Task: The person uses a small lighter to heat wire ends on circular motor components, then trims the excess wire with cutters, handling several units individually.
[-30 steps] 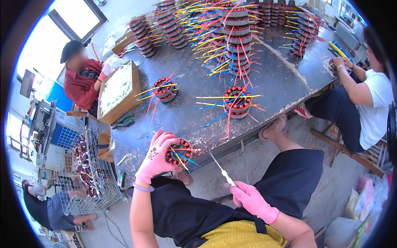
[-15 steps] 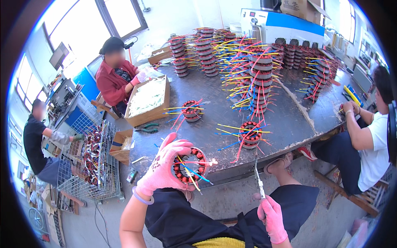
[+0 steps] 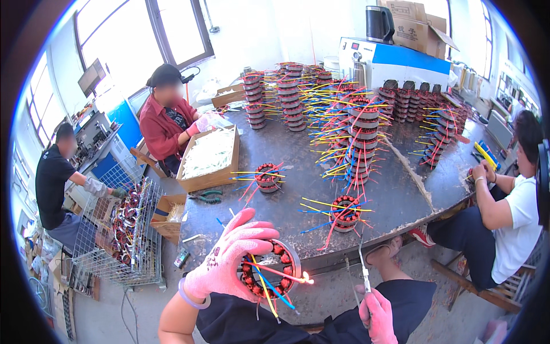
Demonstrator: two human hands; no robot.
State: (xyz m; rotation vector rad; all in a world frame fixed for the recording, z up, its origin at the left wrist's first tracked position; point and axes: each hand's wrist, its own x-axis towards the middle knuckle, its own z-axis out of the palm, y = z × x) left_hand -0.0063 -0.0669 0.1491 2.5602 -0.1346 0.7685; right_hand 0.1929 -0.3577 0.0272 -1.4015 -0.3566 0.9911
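Note:
My left hand [image 3: 232, 258], in a pink glove, grips a ring-shaped motor stator [image 3: 291, 258] with red copper windings. Red, yellow and blue leads hang across its opening. A small bright flame [image 3: 308, 279] burns at the tip of a red lead pointing right. My right hand [image 3: 378, 316], also gloved in pink, is closed round a slim tool [image 3: 365, 274] with a whitish shank and a long thin metal end. That tool points up toward the table edge, apart from the held stator. Its exact kind cannot be made out.
Two single stators [image 3: 346, 213] [image 3: 268, 179] lie on the dark table [image 3: 303, 155], with stator stacks [image 3: 362, 137] behind. Green-handled pliers [image 3: 207, 196] rest near a cardboard box [image 3: 209, 182]. A wire basket [image 3: 123, 269] stands left. Co-workers [image 3: 166, 123] [image 3: 54, 183] [image 3: 510, 212] sit around.
The table has shifted down in my view. The held stator appears lower and slightly to the right, and the flame on the red lead looks larger. Both hands keep their grips.

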